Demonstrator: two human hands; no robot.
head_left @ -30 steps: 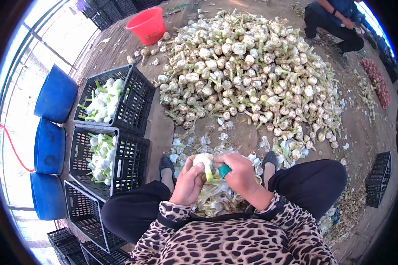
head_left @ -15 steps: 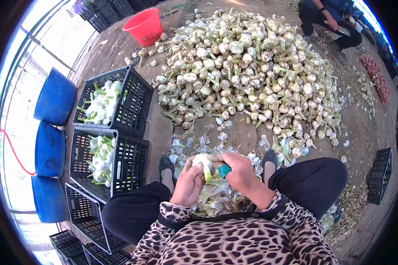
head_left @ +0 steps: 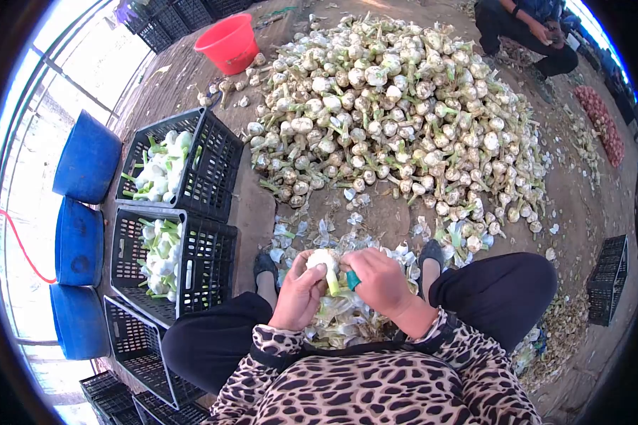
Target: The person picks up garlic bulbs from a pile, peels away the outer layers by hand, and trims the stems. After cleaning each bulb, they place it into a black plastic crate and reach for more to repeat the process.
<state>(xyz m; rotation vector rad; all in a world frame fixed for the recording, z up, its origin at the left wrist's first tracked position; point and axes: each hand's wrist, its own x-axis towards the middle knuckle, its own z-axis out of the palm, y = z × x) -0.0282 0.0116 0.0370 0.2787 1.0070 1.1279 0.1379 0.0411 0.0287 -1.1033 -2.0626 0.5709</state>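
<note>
The left hand (head_left: pixel 296 297) is clamping its grip around a garlic bulb (head_left: pixel 320 257), holding it above the loose skins (head_left: pixel 344 322) between the feet. The bulb's long axis is running toward the body, its stem (head_left: pixel 332 283) pointing down and slightly right. The right hand (head_left: pixel 383 282) is curling just beside the bulb's right side; whether its fingertips are pinching anything, I cannot tell.

Partly covered by left hand (head_left: pixel 296 296): garlic bulb (head_left: pixel 322 258). Partly hidden at right hand (head_left: pixel 381 283): green item (head_left: pixel 353 280), kind unclear. Cropped by top edge: co-worker (head_left: pixel 521 33). Cropped by bottom edge: leopard-print top (head_left: pixel 376 389).
</note>
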